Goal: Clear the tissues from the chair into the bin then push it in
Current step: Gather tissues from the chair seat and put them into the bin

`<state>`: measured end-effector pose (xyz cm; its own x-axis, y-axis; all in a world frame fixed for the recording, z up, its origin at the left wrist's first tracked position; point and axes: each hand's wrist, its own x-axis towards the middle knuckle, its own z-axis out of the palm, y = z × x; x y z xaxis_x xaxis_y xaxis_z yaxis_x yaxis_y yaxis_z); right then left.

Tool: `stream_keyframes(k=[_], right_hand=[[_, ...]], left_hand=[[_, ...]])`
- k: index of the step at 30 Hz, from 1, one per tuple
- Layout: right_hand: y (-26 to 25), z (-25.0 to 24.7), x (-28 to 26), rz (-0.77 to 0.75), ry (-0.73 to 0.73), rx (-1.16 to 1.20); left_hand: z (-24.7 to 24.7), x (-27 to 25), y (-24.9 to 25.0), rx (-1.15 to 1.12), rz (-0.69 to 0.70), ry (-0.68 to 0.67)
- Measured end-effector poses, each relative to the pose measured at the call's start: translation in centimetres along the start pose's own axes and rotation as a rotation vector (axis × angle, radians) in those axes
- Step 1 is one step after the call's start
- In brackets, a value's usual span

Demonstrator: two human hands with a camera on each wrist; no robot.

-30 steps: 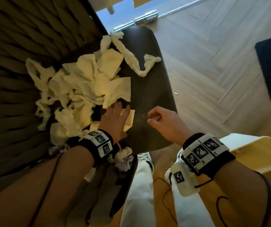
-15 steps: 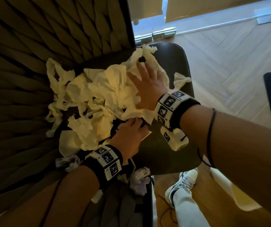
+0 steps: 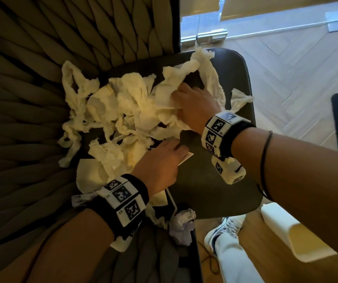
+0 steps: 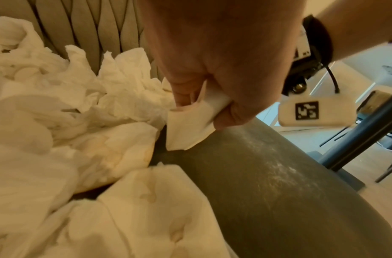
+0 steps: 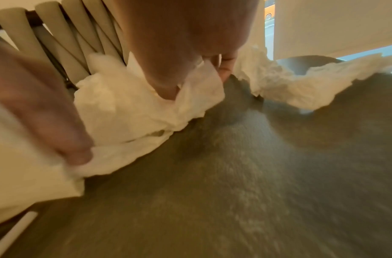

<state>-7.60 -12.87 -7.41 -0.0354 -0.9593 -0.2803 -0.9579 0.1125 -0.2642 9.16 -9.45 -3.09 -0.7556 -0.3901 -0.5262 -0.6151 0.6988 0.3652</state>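
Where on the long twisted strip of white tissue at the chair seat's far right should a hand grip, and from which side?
Judging by shape, pinch the long twisted strip of white tissue at its roped middle, from above. It lies draped loosely on the dark chair seat, so its thin, frayed ends may tear.

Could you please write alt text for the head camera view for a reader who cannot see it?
Two hands gather a pile of crumpled white tissues on a dark chair seat: the right hand grasps tissue at the far side, the left hand holds a folded piece near the front. A pale bin stands on the wooden floor at lower right.
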Motion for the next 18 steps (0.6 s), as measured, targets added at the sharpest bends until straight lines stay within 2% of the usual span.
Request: stream_keyframes(k=[5,8,10,14,18], right_hand=[[0.1,0.4,-2.9,-0.023,0.120,0.102],[0.4,0.3,-5.6,0.012,0.205,0.290],[0.3,0.3,-7.7,0.093,0.290,0.424],[0.9,-0.1,-13.0,0.349,0.397,0.744],[2.1,-0.6,-19.9,0.590,0.480,1.076]], left_hand=[[-1.4,-0.6,0.2,-0.080,-0.003,0.074],[-2.1,-1.3,0.5,-0.129,0.013,0.103],[-2.5,-2.0,0.9,-0.158,0.025,0.123],[-3.5,-2.5,4.0,-0.215,0.073,0.169],[-4.1,-1.5,10.3,-0.254,0.227,0.149]])
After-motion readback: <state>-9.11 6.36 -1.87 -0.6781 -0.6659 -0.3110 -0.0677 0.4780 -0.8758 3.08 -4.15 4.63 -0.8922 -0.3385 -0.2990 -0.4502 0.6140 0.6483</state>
